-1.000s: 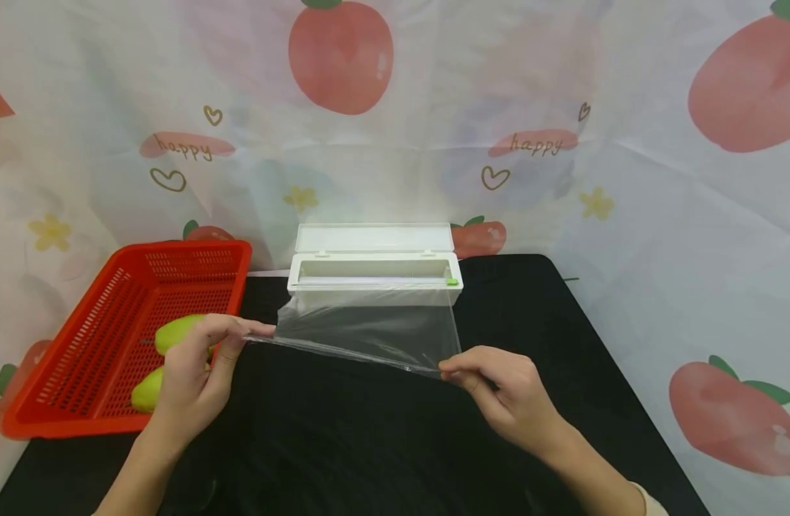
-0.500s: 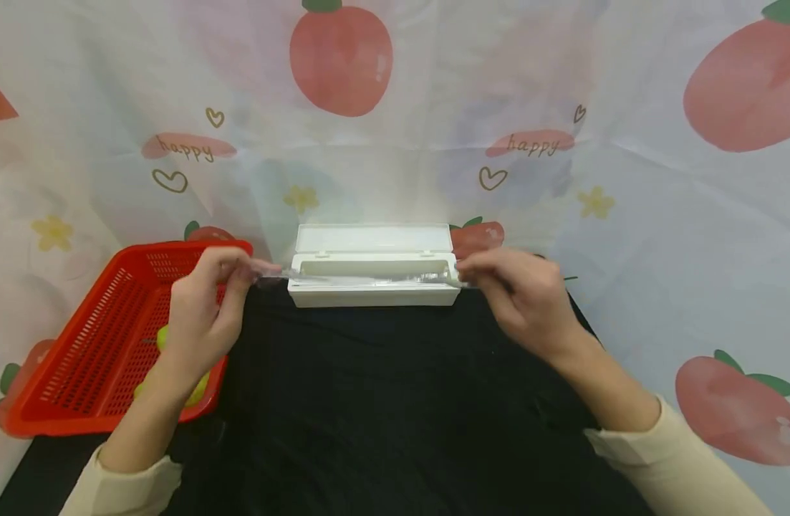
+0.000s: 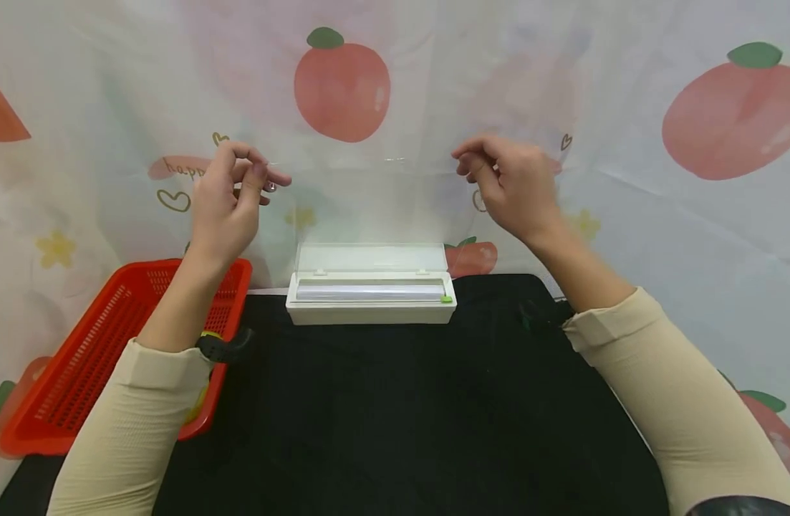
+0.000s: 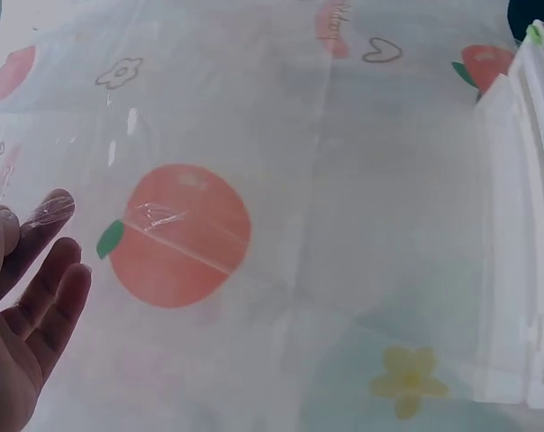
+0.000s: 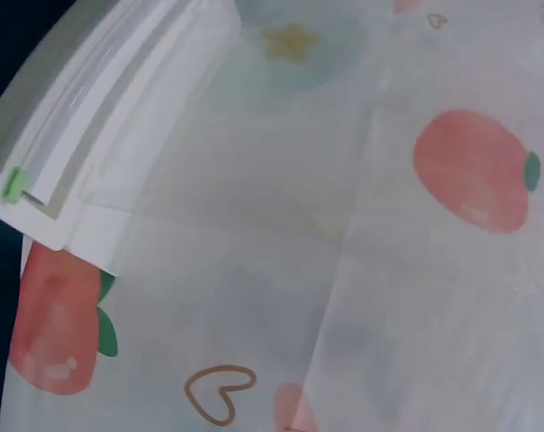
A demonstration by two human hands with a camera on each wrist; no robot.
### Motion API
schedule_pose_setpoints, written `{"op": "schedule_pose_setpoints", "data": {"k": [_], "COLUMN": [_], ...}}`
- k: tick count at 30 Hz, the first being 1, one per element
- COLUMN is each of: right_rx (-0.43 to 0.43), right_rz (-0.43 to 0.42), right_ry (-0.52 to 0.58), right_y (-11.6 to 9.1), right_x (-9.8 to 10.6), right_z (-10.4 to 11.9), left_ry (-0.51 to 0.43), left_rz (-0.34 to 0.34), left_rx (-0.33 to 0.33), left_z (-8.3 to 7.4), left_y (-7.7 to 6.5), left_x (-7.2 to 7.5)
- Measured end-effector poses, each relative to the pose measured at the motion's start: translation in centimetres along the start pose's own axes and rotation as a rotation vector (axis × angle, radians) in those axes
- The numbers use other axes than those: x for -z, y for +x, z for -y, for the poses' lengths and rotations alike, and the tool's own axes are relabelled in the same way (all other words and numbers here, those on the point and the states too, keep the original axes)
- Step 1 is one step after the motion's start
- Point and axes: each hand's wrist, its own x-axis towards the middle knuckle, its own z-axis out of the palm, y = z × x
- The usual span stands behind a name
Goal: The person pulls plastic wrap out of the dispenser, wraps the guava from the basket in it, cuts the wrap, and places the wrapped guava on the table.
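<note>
A nearly invisible sheet of cling film [image 3: 369, 179] rises from the white dispenser box [image 3: 369, 314] in the head view, its upper edge between both raised hands. My left hand [image 3: 227, 204] pinches the left corner; the left wrist view shows crinkled film at the thumb and forefinger [image 4: 54, 209], the other fingers loosely bent. On the other side, my right hand [image 3: 513, 190] pinches the right corner with thumb and forefinger; it is outside the right wrist view. Behind the film, the box's lid [image 3: 372, 256] stands open. A green slider [image 3: 446, 299] sits at the right end of its front bar.
At the left, a red plastic basket [image 3: 223, 315] holds yellow-green fruit [image 3: 198, 407], mostly hidden behind my left sleeve. The dispenser stands at the back of a black-covered table [image 3: 382, 416]. A fruit-printed curtain [image 3: 401, 86] hangs right behind it.
Both hands have moved up and away, from in front of the box to well above it, drawing the film upward. The head view has tilted up slightly.
</note>
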Motion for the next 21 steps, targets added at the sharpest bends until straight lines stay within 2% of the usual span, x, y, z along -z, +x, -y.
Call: {"op": "schedule_pose_setpoints", "data": {"k": [3,8,13,21], "right_rx": [0.004,0.014,0.001,-0.008], "right_rz": [-0.014,-0.026,-0.036,-0.060], "right_ry": [-0.002,-0.038,-0.052,-0.032], "right_y": [1.2,2.8,3.7,4.4], "right_x": [0.2,0.9,1.3,1.6], "right_z": [-0.2,-0.1,0.1,0.6], "left_ry": [-0.012,-0.018,-0.018,0.008], "left_rz": [-0.027,-0.050,-0.076,-0.125], "left_rx": [-0.004,0.026,0.051,0.045], "left_z": [-0.5,-1.0,-1.2,-1.9], "left_y": [0.8,2.2,3.1,3.9], "left_x": [0.2,0.4,0.3,0.6]}}
